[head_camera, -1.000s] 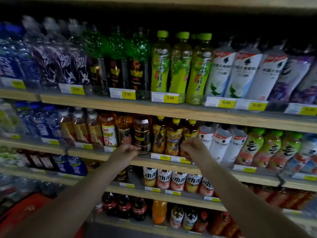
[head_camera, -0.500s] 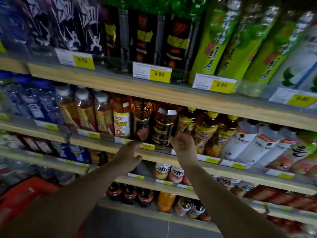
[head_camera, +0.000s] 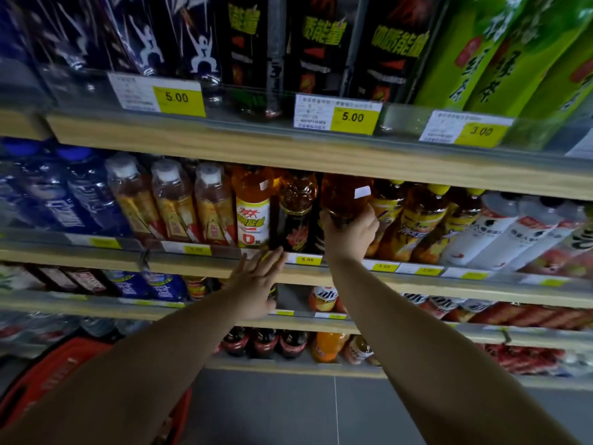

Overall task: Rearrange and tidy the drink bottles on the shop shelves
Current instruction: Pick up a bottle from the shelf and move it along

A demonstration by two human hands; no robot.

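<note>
Presently, on the second shelf (head_camera: pixel 321 165), the bottles stand with long axes roughly vertical, tops leaning away under the board above. At far left are blue-capped bottles (head_camera: pixel 73 194), their labels blurred and not legible. Next come three white-capped tea bottles (head_camera: pixel 175 203), then an orange bottle (head_camera: pixel 252 213) with a white and yellow label, then a dark-labelled bottle (head_camera: pixel 296 213) of amber liquid; the caps of these last two are hidden by the upper shelf.

The left hand (head_camera: pixel 256 284) is open, fingers spread and flat, lying over the front edge of the shelf just below the dark-labelled bottle; it grips nothing. Whether the fingertips touch the price rail cannot be told.

The right hand (head_camera: pixel 349 234) is closed around the lower body of an amber bottle (head_camera: pixel 345 197), which sits in the row just right of the dark-labelled one, neck upward and tilted slightly back. Its label and base are covered by the hand; its cap is cut off by the shelf above.

Further right stand yellow-capped tea bottles (head_camera: pixel 414 220), then white bottles (head_camera: pixel 491 229), leaning rightward. A red basket (head_camera: pixel 48 377) shows at lower left, partly covered by the forearm.
</note>
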